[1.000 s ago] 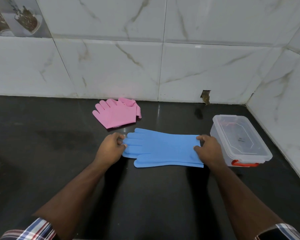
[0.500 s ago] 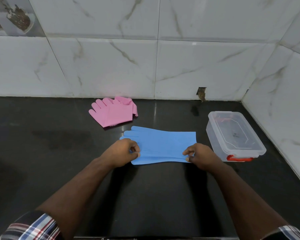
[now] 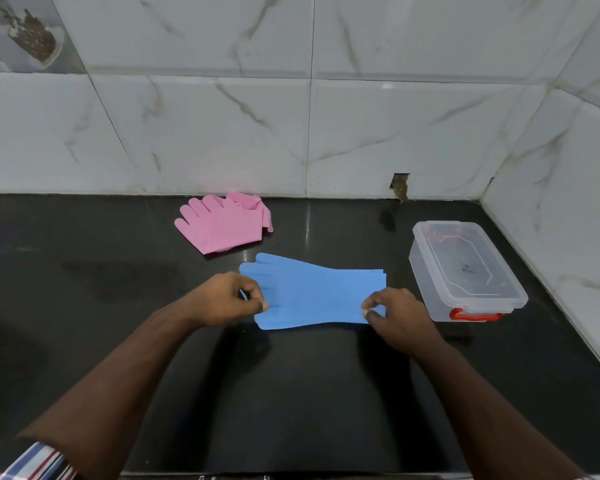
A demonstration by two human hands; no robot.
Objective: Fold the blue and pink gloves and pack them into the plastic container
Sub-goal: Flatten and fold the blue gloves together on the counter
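1. The tabletop (image 3: 84, 306) gives me a flat, dark surface to fold on.
2. The blue gloves (image 3: 312, 292) lie stacked flat at centre, ready to fold.
3. The plastic container (image 3: 465, 271) waits lidded just right of them, within easy reach.
4. The pink gloves (image 3: 222, 226) sit behind, near the wall, out of the way.
5. My left hand (image 3: 222, 299) pinches the finger end and my right hand (image 3: 395, 313) the cuff corner, fingers closed on the near edge, probably to lift it.

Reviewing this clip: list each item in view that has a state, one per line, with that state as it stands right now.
Blue gloves: stacked flat on the counter, pinched at both near corners.
Pink gloves: folded, lying by the wall, untouched.
Plastic container: lid on, red latch toward the person, nothing packed inside.
Left hand: pinching the finger end.
Right hand: pinching the cuff end.
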